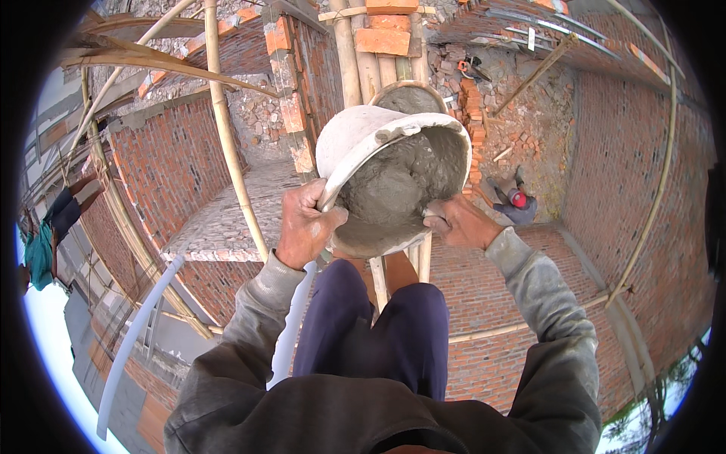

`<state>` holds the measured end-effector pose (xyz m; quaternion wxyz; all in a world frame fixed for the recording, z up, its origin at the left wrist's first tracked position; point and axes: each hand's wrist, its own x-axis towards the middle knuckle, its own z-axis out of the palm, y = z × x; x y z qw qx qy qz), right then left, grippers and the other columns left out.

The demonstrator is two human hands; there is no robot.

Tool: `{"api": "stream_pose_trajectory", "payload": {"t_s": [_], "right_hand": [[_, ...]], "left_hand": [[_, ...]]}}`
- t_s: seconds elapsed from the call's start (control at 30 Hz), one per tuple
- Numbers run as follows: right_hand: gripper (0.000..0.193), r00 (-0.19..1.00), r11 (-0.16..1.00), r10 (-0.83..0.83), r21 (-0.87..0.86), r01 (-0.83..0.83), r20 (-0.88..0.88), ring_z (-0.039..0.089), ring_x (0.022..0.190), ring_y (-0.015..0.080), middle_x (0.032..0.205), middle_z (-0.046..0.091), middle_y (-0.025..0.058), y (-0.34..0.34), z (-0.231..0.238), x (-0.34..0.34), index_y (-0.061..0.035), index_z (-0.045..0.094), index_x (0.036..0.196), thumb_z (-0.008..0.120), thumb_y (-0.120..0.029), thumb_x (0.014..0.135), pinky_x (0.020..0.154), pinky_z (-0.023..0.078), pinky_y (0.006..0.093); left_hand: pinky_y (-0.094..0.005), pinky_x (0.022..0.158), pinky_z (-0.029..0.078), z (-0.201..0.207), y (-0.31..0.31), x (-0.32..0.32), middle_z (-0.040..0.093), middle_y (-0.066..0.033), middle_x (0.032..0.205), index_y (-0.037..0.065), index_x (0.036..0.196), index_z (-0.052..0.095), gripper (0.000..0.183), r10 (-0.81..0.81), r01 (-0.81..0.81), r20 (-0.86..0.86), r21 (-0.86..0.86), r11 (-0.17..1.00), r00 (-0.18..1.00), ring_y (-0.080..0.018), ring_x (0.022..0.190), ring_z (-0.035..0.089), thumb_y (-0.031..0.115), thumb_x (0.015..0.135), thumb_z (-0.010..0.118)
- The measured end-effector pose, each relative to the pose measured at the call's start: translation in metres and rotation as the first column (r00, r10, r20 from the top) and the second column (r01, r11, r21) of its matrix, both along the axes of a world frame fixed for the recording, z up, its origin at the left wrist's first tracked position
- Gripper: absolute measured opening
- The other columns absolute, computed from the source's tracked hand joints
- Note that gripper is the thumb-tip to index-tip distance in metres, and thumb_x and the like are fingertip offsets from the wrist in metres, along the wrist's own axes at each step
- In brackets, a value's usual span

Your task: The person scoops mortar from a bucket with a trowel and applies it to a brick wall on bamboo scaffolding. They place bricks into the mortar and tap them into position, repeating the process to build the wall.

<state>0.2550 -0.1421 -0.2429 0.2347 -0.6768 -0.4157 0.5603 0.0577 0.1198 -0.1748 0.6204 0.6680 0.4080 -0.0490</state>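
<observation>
A whitish, mortar-crusted bucket (352,140) is held up before my knees, tilted so its mouth faces me. Wet grey mortar (393,178) fills much of it. My left hand (306,219) grips the bucket's left rim, thumb over the edge. On the right side of the rim, my right hand (465,221) is closed with the thumb on top. Just behind the bucket, partly hidden by it, stands a second round container (412,97) with grey mortar inside.
Bamboo poles (349,64) form a narrow scaffold high above the ground, with orange bricks (382,41) on it. Brick walls (181,159) rise on both sides. Below right, a person in a red helmet (517,198) is near stacked bricks (473,113); another person (45,242) is far left.
</observation>
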Motion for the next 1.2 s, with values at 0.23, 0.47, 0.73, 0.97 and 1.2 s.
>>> {"api": "stream_pose_trajectory", "payload": {"t_s": [0.23, 0.47, 0.73, 0.97, 1.2], "right_hand": [[0.031, 0.995, 0.999, -0.032, 0.030, 0.035, -0.099, 0.071, 0.088, 0.0487, 0.094, 0.073, 0.0302, -0.004, 0.005, 0.016, 0.0058, 0.073, 0.119, 0.075, -0.019, 0.101, 0.080, 0.055, 0.0508], [0.024, 0.983, 0.987, -0.161, 0.000, 0.162, -0.086, 0.070, 0.078, 0.0439, 0.088, 0.072, 0.0268, -0.021, 0.010, 0.035, -0.0013, 0.078, 0.116, 0.073, -0.018, 0.100, 0.075, 0.054, 0.0488], [0.025, 0.923, 0.906, -0.371, -0.177, 0.384, 0.107, 0.052, 0.062, 0.0289, 0.074, 0.057, 0.0268, -0.052, -0.027, 0.031, 0.0053, 0.073, 0.110, 0.075, -0.014, 0.096, 0.061, 0.044, 0.0445], [0.026, 0.829, 0.910, -0.350, -0.050, 0.411, 0.437, 0.071, 0.093, 0.0536, 0.095, 0.072, 0.0336, 0.014, -0.131, -0.034, 0.0077, 0.069, 0.091, 0.073, -0.013, 0.076, 0.085, 0.057, 0.0586], [0.041, 0.897, 0.898, -0.186, -0.300, 0.321, 0.402, 0.071, 0.112, 0.0444, 0.114, 0.077, 0.0240, 0.101, -0.199, -0.044, -0.0036, 0.077, 0.112, 0.079, -0.038, 0.090, 0.100, 0.055, 0.0530]], "left_hand": [[-0.0282, 0.058, 0.037, -0.015, -0.005, -0.014, 0.051, 0.0060, 0.072, 0.001, 0.079, 0.061, 0.009, 0.292, -0.293, -0.016, -0.078, 0.953, 0.956, -0.0054, 0.067, 0.045, -0.004, 0.079, 0.068], [-0.0269, 0.072, 0.052, -0.030, -0.002, -0.047, 0.072, -0.0041, 0.087, -0.004, 0.100, 0.072, 0.020, 0.465, -0.466, -0.036, -0.039, 0.884, 0.884, -0.0107, 0.075, 0.062, -0.007, 0.081, 0.064], [-0.0280, 0.074, 0.051, -0.050, 0.007, -0.100, 0.070, -0.0029, 0.084, -0.002, 0.091, 0.071, 0.013, 0.597, -0.596, -0.088, 0.035, 0.802, 0.798, -0.0108, 0.075, 0.061, -0.003, 0.080, 0.064], [-0.0281, 0.075, 0.051, -0.047, 0.008, -0.127, 0.070, -0.0036, 0.086, -0.003, 0.093, 0.071, 0.016, 0.581, -0.574, -0.132, 0.093, 0.814, 0.803, -0.0117, 0.076, 0.061, -0.004, 0.080, 0.063], [-0.0290, 0.077, 0.054, -0.027, -0.011, -0.136, 0.075, -0.0049, 0.091, -0.005, 0.101, 0.075, 0.025, 0.582, -0.588, -0.161, 0.010, 0.809, 0.797, -0.0120, 0.080, 0.065, -0.005, 0.079, 0.062]]}}
